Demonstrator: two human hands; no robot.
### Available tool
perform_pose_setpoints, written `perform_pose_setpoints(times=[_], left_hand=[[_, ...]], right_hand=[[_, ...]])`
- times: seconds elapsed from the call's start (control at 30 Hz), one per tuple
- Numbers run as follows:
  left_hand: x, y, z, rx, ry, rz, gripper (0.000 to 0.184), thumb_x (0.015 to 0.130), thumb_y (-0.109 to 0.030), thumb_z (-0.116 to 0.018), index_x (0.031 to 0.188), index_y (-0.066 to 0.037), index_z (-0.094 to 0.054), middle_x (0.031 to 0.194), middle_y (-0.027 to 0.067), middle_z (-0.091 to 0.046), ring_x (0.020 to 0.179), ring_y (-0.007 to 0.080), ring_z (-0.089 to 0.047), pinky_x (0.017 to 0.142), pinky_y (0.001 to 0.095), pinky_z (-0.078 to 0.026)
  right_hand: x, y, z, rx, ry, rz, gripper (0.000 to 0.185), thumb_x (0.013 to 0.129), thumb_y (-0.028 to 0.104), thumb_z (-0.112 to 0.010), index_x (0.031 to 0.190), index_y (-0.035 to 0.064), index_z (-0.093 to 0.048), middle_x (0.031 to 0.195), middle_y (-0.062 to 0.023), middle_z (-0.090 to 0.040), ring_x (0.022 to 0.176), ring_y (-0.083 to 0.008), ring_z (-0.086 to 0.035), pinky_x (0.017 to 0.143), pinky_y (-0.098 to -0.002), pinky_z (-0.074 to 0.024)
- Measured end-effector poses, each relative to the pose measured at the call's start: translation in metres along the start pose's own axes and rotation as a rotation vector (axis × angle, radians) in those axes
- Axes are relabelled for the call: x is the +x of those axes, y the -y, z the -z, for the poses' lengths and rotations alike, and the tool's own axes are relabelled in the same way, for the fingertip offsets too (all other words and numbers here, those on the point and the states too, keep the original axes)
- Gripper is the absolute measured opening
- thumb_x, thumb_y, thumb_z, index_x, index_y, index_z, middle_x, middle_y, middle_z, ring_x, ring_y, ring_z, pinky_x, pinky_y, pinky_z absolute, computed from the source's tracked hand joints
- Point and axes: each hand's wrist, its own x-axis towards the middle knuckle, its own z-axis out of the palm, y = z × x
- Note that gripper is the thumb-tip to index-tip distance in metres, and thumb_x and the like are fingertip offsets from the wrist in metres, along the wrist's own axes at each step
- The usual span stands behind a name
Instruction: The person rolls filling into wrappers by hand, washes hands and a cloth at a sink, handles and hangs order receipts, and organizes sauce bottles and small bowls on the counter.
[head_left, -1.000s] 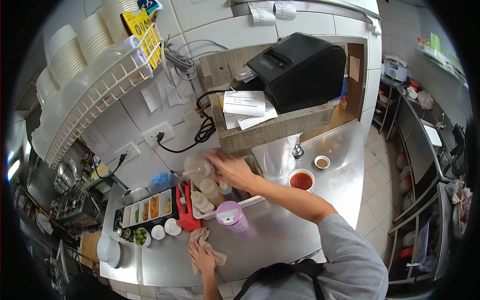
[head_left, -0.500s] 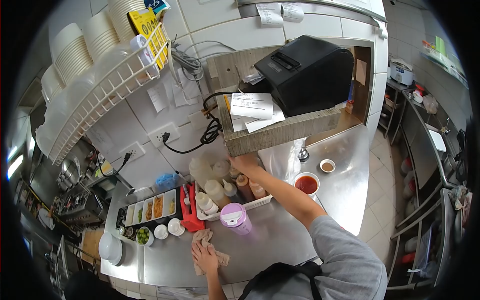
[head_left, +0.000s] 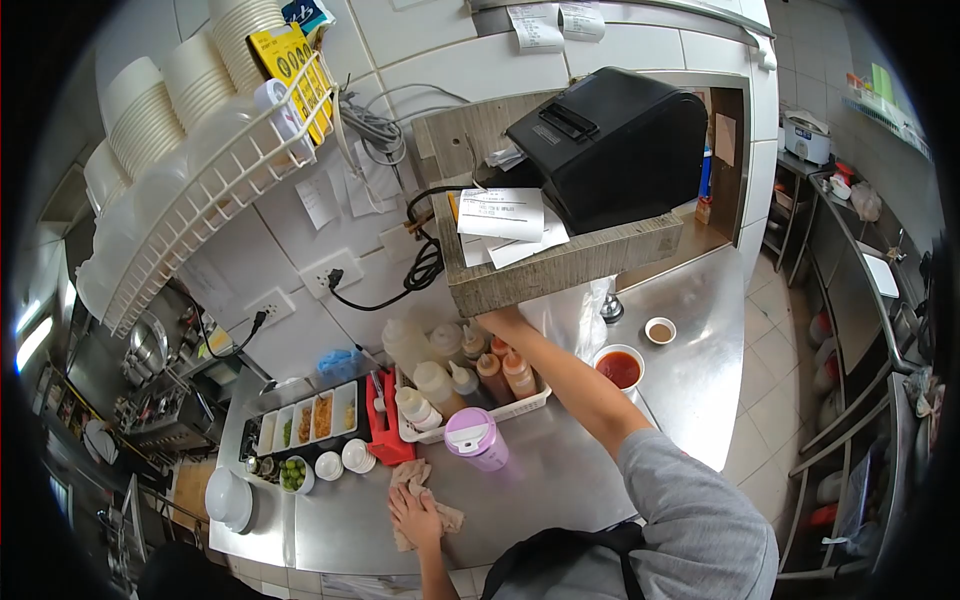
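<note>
My left hand (head_left: 415, 516) lies flat on a crumpled beige cloth (head_left: 448, 517) on the steel counter (head_left: 540, 480), fingers stretched out. My right arm reaches across the counter, and my right hand (head_left: 506, 322) is partly under the wooden shelf (head_left: 570, 278), behind the sauce bottles. Its fingers are hidden, so what it touches is unclear. Squeeze bottles (head_left: 434, 382) in pale and brown tones stand in a white basket (head_left: 525, 401). In front of the basket is a purple lidded cup (head_left: 476, 440), with a red holder (head_left: 384, 420) to its left.
Topping trays (head_left: 318, 416), a bowl of green limes (head_left: 292, 474) and white bowls (head_left: 230, 498) occupy the left side. Right of my arm are a bowl of red sauce (head_left: 619, 369) and a small brown-sauce cup (head_left: 660, 331). A black printer (head_left: 610, 150) sits on the shelf.
My right hand has moved slightly right and further under the shelf, uncovering more of the bottles. My left hand stays on the cloth. The view has shifted a little.
</note>
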Motion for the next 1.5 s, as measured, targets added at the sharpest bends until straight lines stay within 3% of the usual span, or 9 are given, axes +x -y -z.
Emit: perform_pose_setpoints(times=[0.33, 0.53, 0.63, 0.7, 0.83, 0.93, 1.1, 1.37, 1.5], left_hand=[[0.001, 0.000, 0.001, -0.006, 0.018, 0.006, 0.059, 0.091, -0.040, -0.043, 0.138, -0.005, -0.036, 0.145, 0.0174, -0.028, 0.131, 0.0386, -0.028, 0.106, 0.0502, -0.023], [-0.006, -0.006, 0.009, -0.082, -0.149, -0.005, 0.054, 0.090, -0.034, -0.049, 0.134, -0.004, -0.040, 0.140, 0.0220, -0.032, 0.129, 0.0386, -0.031, 0.106, 0.0480, -0.023], [-0.008, -0.042, 0.063, -0.317, -0.334, -0.049, 0.044, 0.090, -0.024, -0.051, 0.127, 0.000, -0.044, 0.133, 0.0221, -0.039, 0.123, 0.0363, -0.037, 0.103, 0.0437, -0.029], [-0.002, -0.071, 0.097, -0.640, -0.462, -0.118, 0.036, 0.091, -0.016, -0.051, 0.122, 0.002, -0.046, 0.126, 0.0203, -0.044, 0.117, 0.0332, -0.045, 0.099, 0.0399, -0.034], [0.042, -0.157, 0.163, -1.076, -0.176, -0.353, 0.026, 0.093, -0.008, -0.046, 0.116, 0.004, -0.049, 0.115, 0.0148, -0.053, 0.104, 0.0227, -0.055, 0.091, 0.0319, -0.041], [0.103, -0.232, 0.164, -1.095, 0.059, -0.362, 0.023, 0.093, -0.010, -0.047, 0.112, 0.002, -0.054, 0.105, 0.0106, -0.061, 0.097, 0.0166, -0.058, 0.085, 0.0284, -0.045], [0.213, -0.302, 0.093, -0.349, 0.265, -0.580, 0.027, 0.092, -0.015, -0.051, 0.113, 0.000, -0.055, 0.105, 0.0112, -0.062, 0.097, 0.0186, -0.059, 0.084, 0.0306, -0.045], [0.239, -0.344, 0.044, 0.095, 0.466, -0.328, 0.028, 0.092, -0.015, -0.051, 0.115, 0.000, -0.055, 0.107, 0.0114, -0.062, 0.098, 0.0185, -0.058, 0.085, 0.0305, -0.045], [0.230, -0.338, 0.037, 0.123, 0.482, -0.286, 0.028, 0.092, -0.015, -0.052, 0.115, 0.000, -0.054, 0.107, 0.0116, -0.062, 0.099, 0.0185, -0.058, 0.085, 0.0304, -0.045]], right_hand=[[-0.035, -0.042, -0.020, -0.160, 0.310, -0.313, 0.041, 0.080, 0.013, -0.058, 0.119, 0.0038, -0.050, 0.119, -0.0228, -0.050, 0.111, -0.0381, -0.046, 0.092, -0.0418, -0.0386], [-0.018, -0.018, -0.006, -0.218, 0.381, -0.117, 0.028, 0.082, 0.015, -0.057, 0.106, 0.0004, -0.055, 0.106, -0.0201, -0.058, 0.100, -0.0382, -0.053, 0.084, -0.0442, -0.0423], [-0.008, 0.046, 0.047, -0.061, 0.652, -0.315, 0.018, 0.082, 0.015, -0.057, 0.091, -0.0001, -0.059, 0.091, -0.0188, -0.062, 0.088, -0.0384, -0.057, 0.075, -0.0435, -0.0453], [-0.021, 0.077, 0.099, 0.057, 0.454, -0.018, 0.016, 0.082, 0.015, -0.059, 0.084, -0.0003, -0.063, 0.080, -0.0186, -0.062, 0.077, -0.0387, -0.058, 0.068, -0.0402, -0.0467], [-0.039, 0.093, 0.239, 0.335, 0.384, -0.602, 0.018, 0.083, 0.019, -0.063, 0.078, 0.0011, -0.065, 0.066, -0.0149, -0.062, 0.059, -0.0227, -0.062, 0.055, -0.0340, -0.0460], [-0.021, 0.013, 0.244, 0.004, -0.104, -0.583, 0.018, 0.081, 0.019, -0.063, 0.080, 0.0009, -0.064, 0.066, -0.0155, -0.061, 0.058, -0.0209, -0.061, 0.054, -0.0334, -0.0461], [-0.011, -0.127, 0.144, -0.454, -0.242, 0.031, 0.047, 0.075, 0.022, -0.066, 0.116, 0.0024, -0.054, 0.119, -0.0219, -0.054, 0.115, -0.0363, -0.049, 0.096, -0.0409, -0.0380], [-0.065, -0.161, 0.164, 0.248, -0.098, -0.723, 0.033, 0.081, 0.027, -0.061, 0.101, 0.0006, -0.062, 0.117, -0.0148, -0.056, 0.109, -0.0345, -0.050, 0.091, -0.0405, -0.0399], [-0.081, -0.170, 0.167, -0.057, -0.007, -0.796, 0.029, 0.081, 0.027, -0.063, 0.092, 0.0001, -0.063, 0.104, -0.0167, -0.059, 0.101, -0.0339, -0.055, 0.084, -0.0397, -0.0437]])
